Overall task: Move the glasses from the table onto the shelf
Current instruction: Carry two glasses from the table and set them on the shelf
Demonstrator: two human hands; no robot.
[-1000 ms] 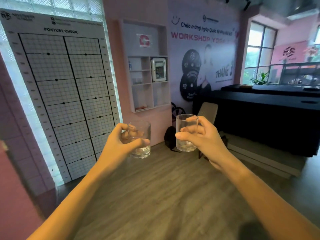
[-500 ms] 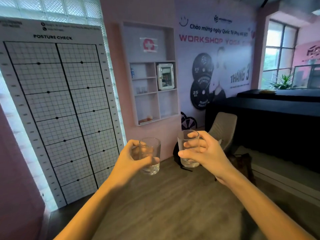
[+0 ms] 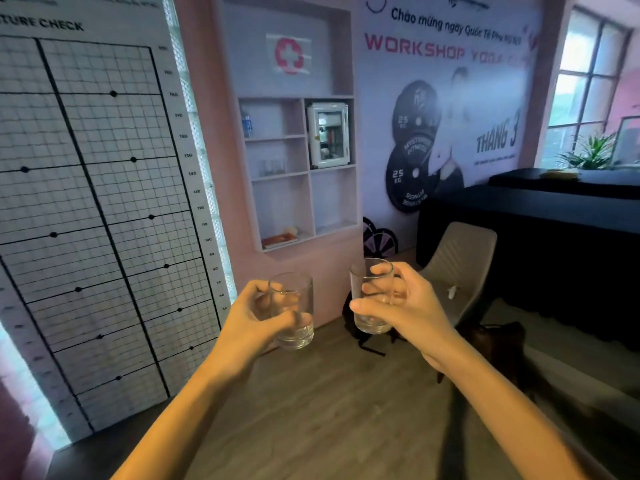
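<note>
My left hand [image 3: 251, 317] grips a clear empty glass [image 3: 292, 306] upright, out in front of me. My right hand [image 3: 407, 308] holds a second clear glass [image 3: 370, 299] upright, slightly higher and to the right. Both are in mid-air below the white wall shelf [image 3: 298, 174], which is set into the pink wall ahead. A few small glasses [image 3: 272, 167] stand in the shelf's middle-left compartment.
A small white cabinet [image 3: 328, 135] fills the shelf's upper-right compartment and a bottle [image 3: 246, 123] stands upper-left. A posture-check grid board [image 3: 97, 209] leans at left. A grey chair [image 3: 457, 268], dark bags [image 3: 356, 327] and a black-draped table [image 3: 540, 230] are at right.
The view has closed in on the wall shelf, which now looks larger and nearer. Both hands keep their glasses and stay at about the same height in front of me.
</note>
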